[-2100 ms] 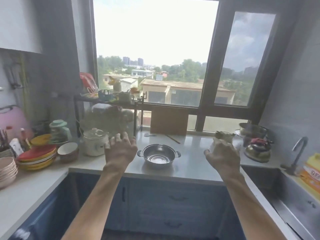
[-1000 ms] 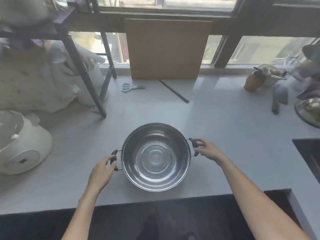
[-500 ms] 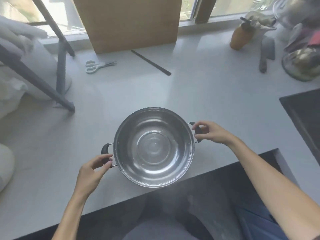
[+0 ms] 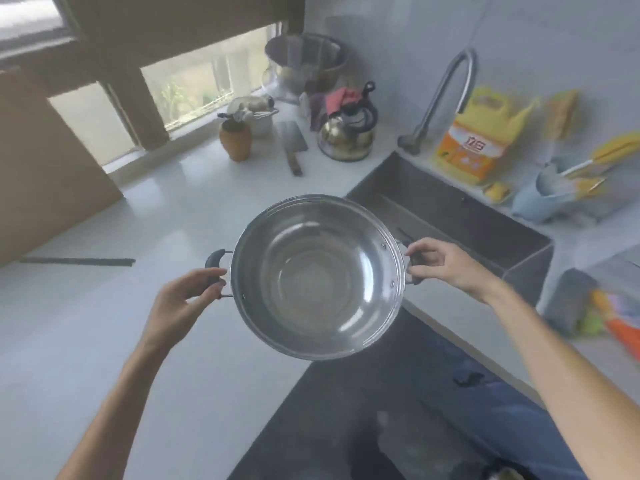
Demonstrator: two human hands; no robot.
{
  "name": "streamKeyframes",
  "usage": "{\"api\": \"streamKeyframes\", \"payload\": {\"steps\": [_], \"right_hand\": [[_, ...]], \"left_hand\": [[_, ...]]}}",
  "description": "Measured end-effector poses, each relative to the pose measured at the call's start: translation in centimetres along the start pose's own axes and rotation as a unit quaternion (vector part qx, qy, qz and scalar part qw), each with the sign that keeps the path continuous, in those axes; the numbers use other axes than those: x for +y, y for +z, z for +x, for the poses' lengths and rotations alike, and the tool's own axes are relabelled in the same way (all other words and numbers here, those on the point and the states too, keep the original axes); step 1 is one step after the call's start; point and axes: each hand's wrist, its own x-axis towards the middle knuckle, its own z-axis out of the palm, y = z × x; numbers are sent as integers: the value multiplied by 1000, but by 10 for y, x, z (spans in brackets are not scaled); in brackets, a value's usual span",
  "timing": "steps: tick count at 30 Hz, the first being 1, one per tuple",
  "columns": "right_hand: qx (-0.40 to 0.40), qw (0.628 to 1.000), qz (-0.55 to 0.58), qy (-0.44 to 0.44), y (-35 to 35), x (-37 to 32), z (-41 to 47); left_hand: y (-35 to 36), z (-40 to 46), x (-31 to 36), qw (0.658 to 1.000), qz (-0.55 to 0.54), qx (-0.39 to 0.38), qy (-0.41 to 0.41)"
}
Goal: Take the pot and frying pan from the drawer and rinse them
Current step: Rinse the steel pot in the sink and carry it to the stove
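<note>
A shiny steel pot (image 4: pixel 317 275) with two black side handles hangs in the air over the counter's front corner, just left of the sink (image 4: pixel 460 220). My left hand (image 4: pixel 183 301) grips its left handle and my right hand (image 4: pixel 446 263) grips its right handle. The pot looks empty inside. No frying pan is in view.
A curved tap (image 4: pixel 440 95) stands behind the sink. A kettle (image 4: pixel 348 133), a cleaver (image 4: pixel 292 143), a brown jar (image 4: pixel 235 140) and a steel bowl (image 4: pixel 306 60) sit on the white counter (image 4: pixel 86 306) at the back. A yellow bag (image 4: pixel 478 140) and a blue cup (image 4: pixel 547 195) line the sink's far side.
Both hands closed on the pot's handles and lifted it off the counter. It has moved right, close to the sink, and the view has swung right with it.
</note>
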Motion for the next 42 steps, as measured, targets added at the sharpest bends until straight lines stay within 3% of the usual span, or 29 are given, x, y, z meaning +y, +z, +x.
{"api": "streamKeyframes", "payload": {"steps": [9, 17, 25, 30, 42], "right_hand": [[127, 989, 72, 30, -175, 121, -33], [200, 965, 133, 103, -235, 185, -11], [210, 956, 127, 160, -250, 210, 71], [207, 953, 98, 197, -238, 252, 148], [224, 933, 111, 259, -186, 353, 239]], "left_hand": [[209, 133, 101, 982, 63, -167, 59], [319, 225, 142, 959, 128, -241, 76], [365, 326, 104, 929, 209, -298, 61], [397, 400, 42, 898, 302, -315, 55], [447, 467, -55, 833, 395, -385, -27]]}}
